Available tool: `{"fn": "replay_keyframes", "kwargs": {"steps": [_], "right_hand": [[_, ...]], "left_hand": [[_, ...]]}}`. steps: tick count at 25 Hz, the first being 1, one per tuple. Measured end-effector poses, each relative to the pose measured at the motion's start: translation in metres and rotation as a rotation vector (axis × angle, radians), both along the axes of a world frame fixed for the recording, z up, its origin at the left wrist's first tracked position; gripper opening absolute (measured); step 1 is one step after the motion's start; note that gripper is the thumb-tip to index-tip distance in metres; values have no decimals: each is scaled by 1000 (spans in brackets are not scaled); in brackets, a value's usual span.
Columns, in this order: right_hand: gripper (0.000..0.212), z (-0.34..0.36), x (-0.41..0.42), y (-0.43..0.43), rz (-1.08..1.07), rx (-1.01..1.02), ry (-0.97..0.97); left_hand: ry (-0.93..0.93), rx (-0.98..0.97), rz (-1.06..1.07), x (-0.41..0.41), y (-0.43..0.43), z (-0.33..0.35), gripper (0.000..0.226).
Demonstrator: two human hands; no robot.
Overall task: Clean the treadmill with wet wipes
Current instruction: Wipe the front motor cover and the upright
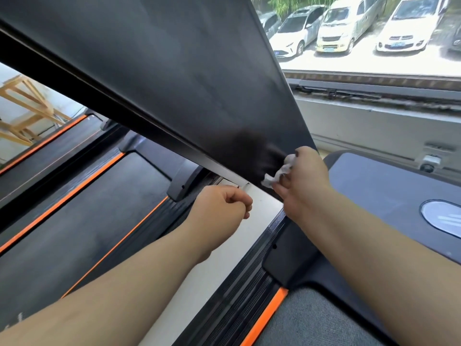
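A broad black treadmill upright [194,78] slants across the view from the upper left down to the middle. My right hand [303,182] grips a crumpled white wet wipe [280,172] and holds it against the lower end of that upright, where a darker wet patch shows. My left hand [222,206] hovers just left of it with fingers curled into a loose fist, holding nothing that I can see. The treadmill's grey belt [314,320] and orange-striped side rail [264,318] lie at the lower right.
A second treadmill [82,211] with orange stripes lies on the left, across a strip of pale floor [224,265]. The grey motor cover [389,186] sits at right. A window with parked cars [349,33] is ahead; a wooden frame [25,108] stands far left.
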State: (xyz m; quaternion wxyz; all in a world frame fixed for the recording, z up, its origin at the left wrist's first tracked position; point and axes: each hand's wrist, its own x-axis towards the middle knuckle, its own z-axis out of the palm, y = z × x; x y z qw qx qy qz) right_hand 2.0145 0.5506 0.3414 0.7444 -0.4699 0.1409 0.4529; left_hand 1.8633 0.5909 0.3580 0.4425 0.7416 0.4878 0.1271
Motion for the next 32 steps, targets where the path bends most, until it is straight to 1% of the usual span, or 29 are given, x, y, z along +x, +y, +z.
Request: {"fn": "replay_keyframes", "kwargs": {"steps": [1, 3, 4, 6, 7, 8, 9, 12, 14, 16, 18, 19, 21, 22, 24, 26, 28, 30, 31, 32], "right_hand": [[21, -4, 5, -8, 12, 43, -28], [48, -9, 9, -29, 199, 101, -90], [51, -12, 8, -37, 308, 98, -139], [41, -17, 8, -48, 468, 64, -241], [37, -17, 11, -52, 541, 81, -283], [35, -15, 15, -56, 620, 116, -308], [33, -14, 19, -57, 686, 157, -331], [29, -8, 21, -58, 840, 267, -357], [29, -6, 19, -56, 897, 254, -403], [30, -3, 16, -55, 954, 200, -473], [29, 3, 19, -53, 989, 85, -555], [27, 6, 21, -52, 971, -11, -623], [29, 11, 27, -49, 847, -182, -735], [33, 14, 28, -46, 738, -207, -755], [37, 26, 26, -36, 537, -162, -777], [36, 43, 18, -26, 398, -140, -818], [36, 53, 12, -20, 297, -177, -907], [30, 59, 7, -20, 236, -191, -989], [28, 61, 3, -21, 203, -169, -1021], [29, 62, -1, -21, 176, -140, -1057]], "left_hand": [[7, -51, 30, 0, 2, -3, 31], [-2, -260, 73, 1, 3, -7, 20], [-37, -399, 55, 2, 1, -7, 20], [-172, -675, -26, 6, -5, -7, 41], [-241, -758, -65, 9, -10, -5, 49], [-285, -789, -89, 12, -15, -4, 58], [-317, -795, -95, 16, -20, -3, 60], [-419, -818, -14, 23, -27, 5, 50], [-453, -849, 61, 24, -26, 13, 47], [-423, -863, 114, 21, -23, 18, 48], [-392, -815, 209, 19, -21, 17, 45], [-385, -775, 280, 16, -21, 16, 39], [-357, -653, 387, 8, -18, 13, 25], [-319, -567, 412, 3, -15, 12, 20], [-208, -367, 426, -8, -9, 16, 20], [-108, -168, 439, -10, -10, 28, 15], [-50, -15, 462, -7, -15, 42, 19], [-122, 70, 495, -2, -21, 61, 12], [-197, 81, 525, 2, -24, 68, 13], [-278, 78, 553, 6, -27, 74, 18]]}}
